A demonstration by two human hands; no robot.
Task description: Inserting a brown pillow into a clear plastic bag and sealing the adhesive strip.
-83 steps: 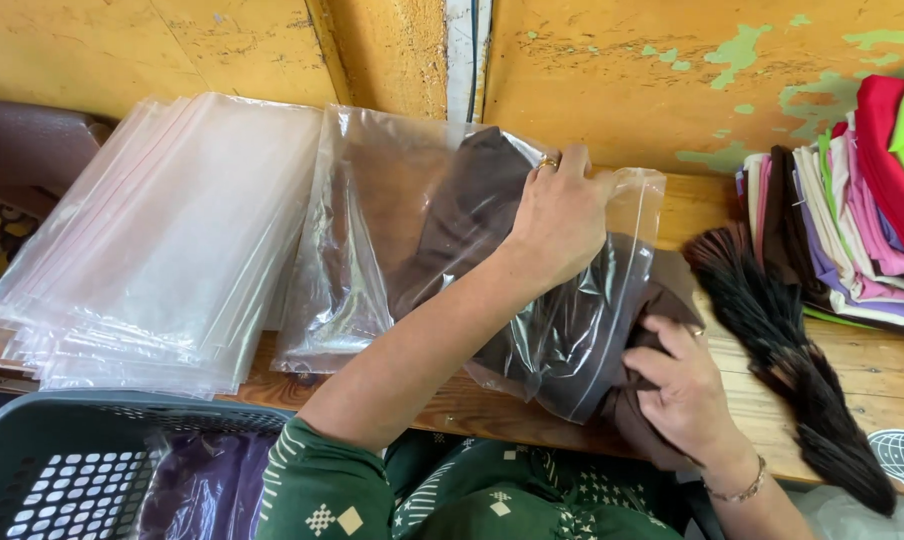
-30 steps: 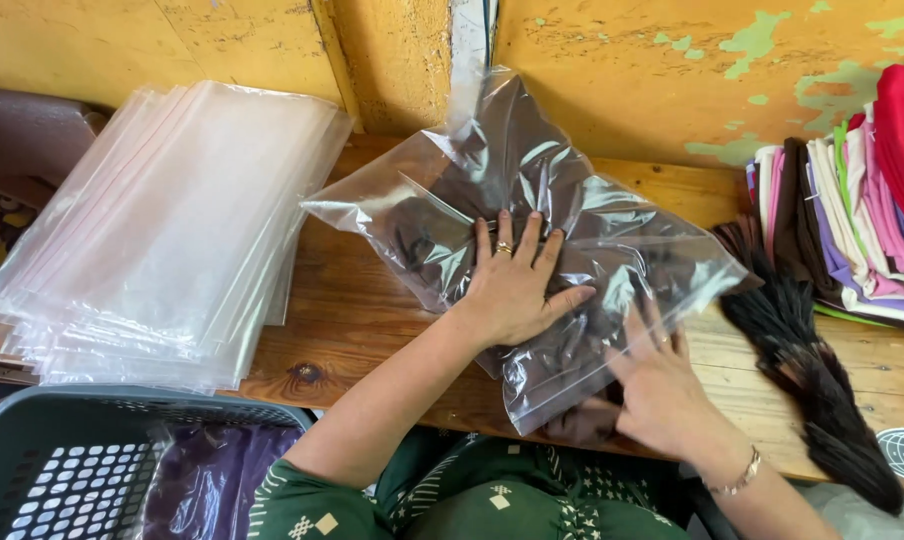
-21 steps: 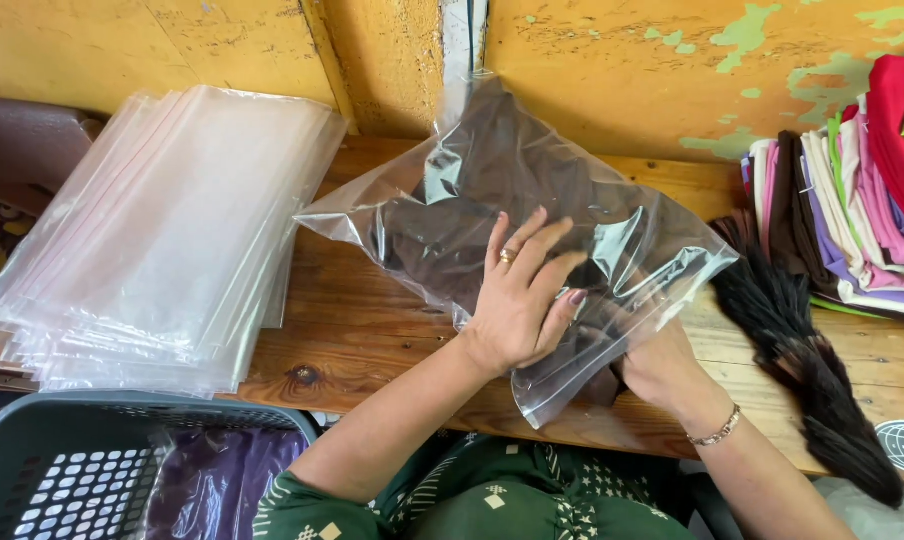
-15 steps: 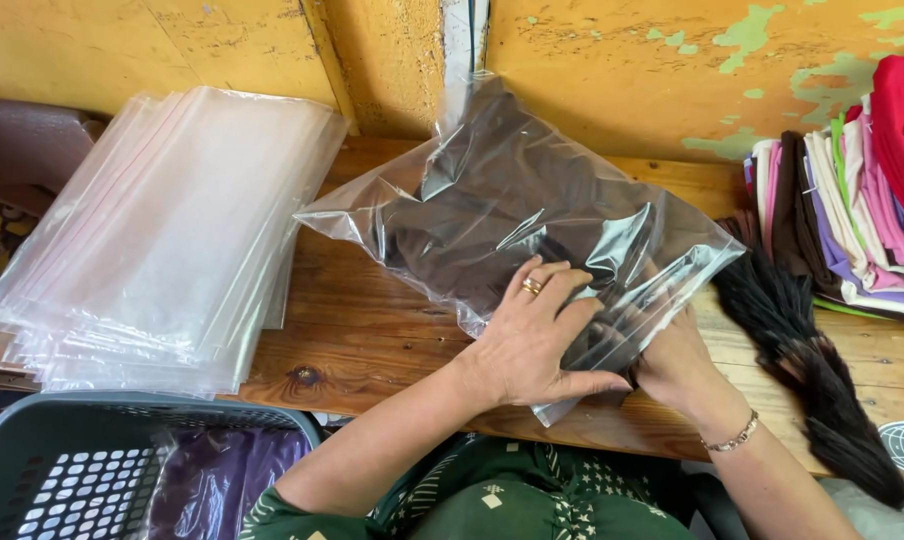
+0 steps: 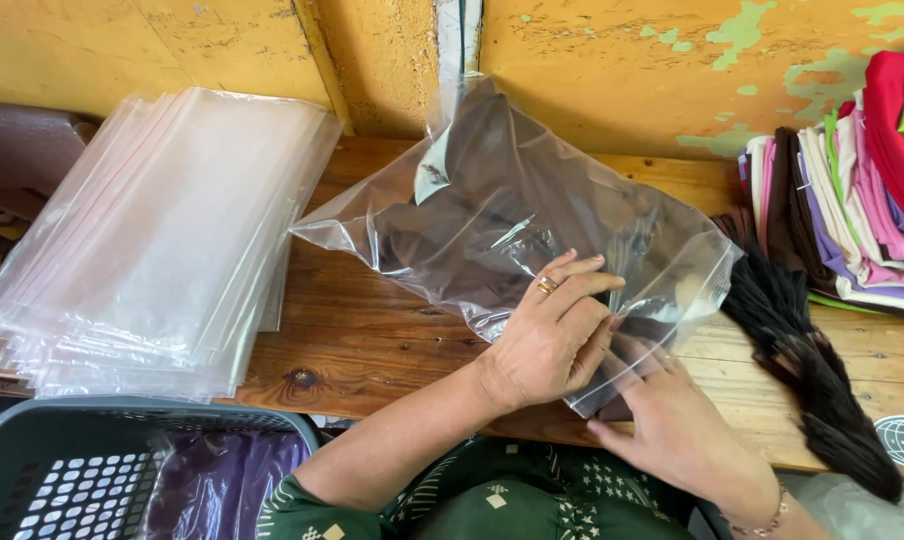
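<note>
- Left hand point(image 5: 550, 335): palm down, fingers closed on clear zip bag point(image 5: 452, 200) near its mouth.
- Right hand point(image 5: 672, 425): pinching the same edge.
- Bag: on wooden bench point(image 5: 362, 340), holding dark brown cloth point(image 5: 492, 190).
- Grey basket point(image 5: 62, 470): purple bagged cloth point(image 5: 207, 480) inside.

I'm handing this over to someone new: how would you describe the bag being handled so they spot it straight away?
On the wooden bench against the yellow wall, look at the middle, right of the stack of empty clear bags and left of the coloured folded cloths. It is the filled bag under the left hand and right hand. It alone holds dark brown cloth.
</note>
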